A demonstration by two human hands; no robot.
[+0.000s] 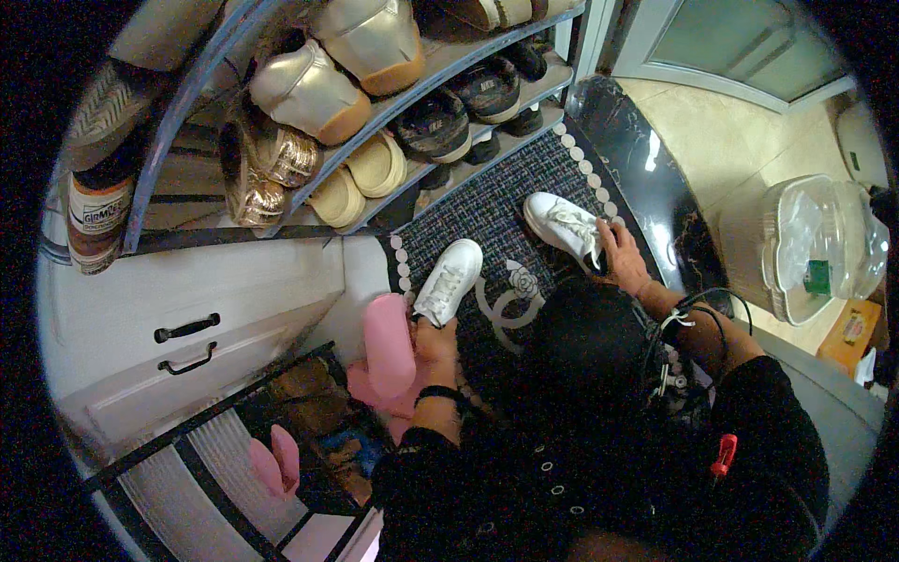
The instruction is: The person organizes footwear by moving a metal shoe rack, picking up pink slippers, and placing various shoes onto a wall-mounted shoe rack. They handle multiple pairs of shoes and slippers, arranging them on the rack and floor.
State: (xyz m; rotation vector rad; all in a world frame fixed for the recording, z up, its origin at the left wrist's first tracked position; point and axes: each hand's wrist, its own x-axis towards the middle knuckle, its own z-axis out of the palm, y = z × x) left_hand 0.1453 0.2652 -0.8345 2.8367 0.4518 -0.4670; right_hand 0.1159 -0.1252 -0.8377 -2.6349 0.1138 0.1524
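Note:
Two white lace-up sneakers are over a dark woven mat [484,190], set apart with their toes pointing away from me. My left hand [435,342] is at the heel of the left white sneaker [449,279], gripping it there, with its fingertips partly hidden. At the right white sneaker [560,219], my right hand [625,258] has its fingers over the heel opening and laces; the thumb is out of sight. Close beside my left hand stands a pink rounded object [388,344]. A dark rounded shape covers part of the mat nearer to me.
Ahead, a shoe rack [491,35] carries silver, gold, beige and black shoes. A white drawer cabinet [189,281] is on the left, above a lower rack with pink slippers [275,460]. To the right are a black stone threshold [632,161] and a clear plastic container [801,246].

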